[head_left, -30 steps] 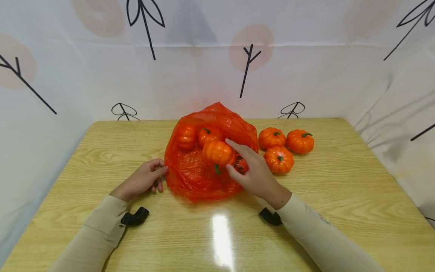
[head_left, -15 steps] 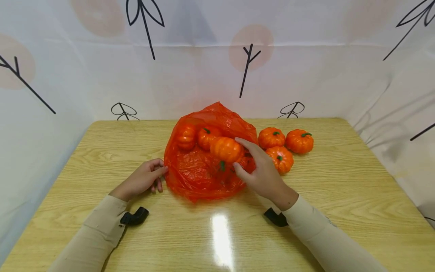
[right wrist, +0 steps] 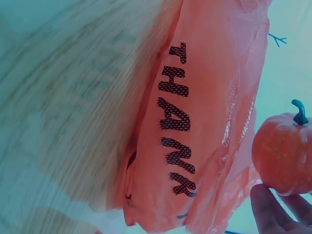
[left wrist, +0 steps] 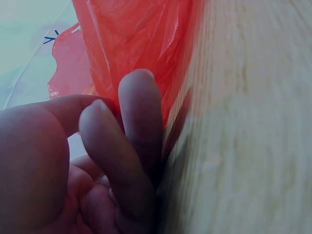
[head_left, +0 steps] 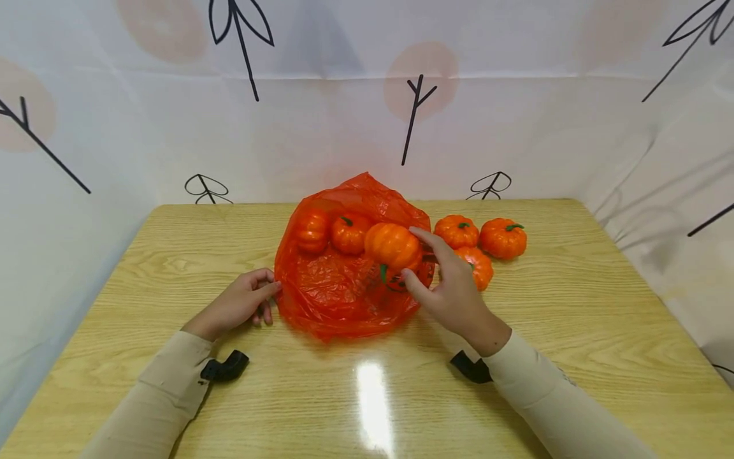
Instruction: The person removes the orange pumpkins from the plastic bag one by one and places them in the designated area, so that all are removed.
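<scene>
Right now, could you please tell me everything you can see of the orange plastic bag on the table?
The orange plastic bag is thin, shiny, crinkled film, lying open on the wooden table with its mouth toward the person. The right wrist view shows black letters reading THANK on its side. Two small pumpkins sit inside at the back. The left hand pinches its left edge; the right hand holds another pumpkin over its right side.

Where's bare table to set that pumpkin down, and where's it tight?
Free: the table right of the right hand, the near strip between the sleeves, and the left side beyond the left hand. Crowded: the orange bag at centre and three loose pumpkins beside it at right. The held pumpkin hangs over the bag.
</scene>
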`<state>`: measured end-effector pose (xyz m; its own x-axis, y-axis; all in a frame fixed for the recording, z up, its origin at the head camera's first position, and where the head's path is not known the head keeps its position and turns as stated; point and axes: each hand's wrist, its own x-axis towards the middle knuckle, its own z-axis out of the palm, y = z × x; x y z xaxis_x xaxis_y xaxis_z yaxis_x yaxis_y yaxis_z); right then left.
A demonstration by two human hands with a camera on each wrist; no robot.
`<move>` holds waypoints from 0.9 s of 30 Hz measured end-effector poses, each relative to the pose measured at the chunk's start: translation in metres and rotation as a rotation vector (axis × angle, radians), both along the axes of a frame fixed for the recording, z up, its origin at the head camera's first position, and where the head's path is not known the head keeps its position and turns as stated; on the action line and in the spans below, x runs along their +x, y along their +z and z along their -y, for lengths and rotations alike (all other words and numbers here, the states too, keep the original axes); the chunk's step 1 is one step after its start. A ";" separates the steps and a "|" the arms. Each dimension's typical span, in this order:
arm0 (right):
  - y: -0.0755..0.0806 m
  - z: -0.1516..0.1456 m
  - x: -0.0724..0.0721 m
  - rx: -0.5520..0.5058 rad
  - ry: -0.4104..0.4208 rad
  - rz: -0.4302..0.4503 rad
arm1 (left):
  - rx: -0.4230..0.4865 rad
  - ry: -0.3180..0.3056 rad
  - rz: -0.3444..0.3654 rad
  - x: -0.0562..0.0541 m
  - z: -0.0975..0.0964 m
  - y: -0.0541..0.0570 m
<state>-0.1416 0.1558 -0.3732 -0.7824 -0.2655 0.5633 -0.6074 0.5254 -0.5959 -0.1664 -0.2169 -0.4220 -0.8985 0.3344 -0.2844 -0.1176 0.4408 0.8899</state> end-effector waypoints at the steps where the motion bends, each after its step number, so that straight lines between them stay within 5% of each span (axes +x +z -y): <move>1: 0.001 0.000 0.000 -0.004 -0.003 0.000 | 0.000 0.001 0.000 0.000 0.000 0.000; 27: 0.002 -0.032 -0.003 -0.077 -0.097 -0.016 | 0.001 -0.009 -0.003 0.003 -0.001 0.005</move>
<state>-0.1449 0.1877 -0.3708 -0.7931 -0.1446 0.5917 -0.5657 0.5349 -0.6275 -0.1634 -0.2158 -0.4169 -0.8964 0.3423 -0.2815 -0.1111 0.4413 0.8904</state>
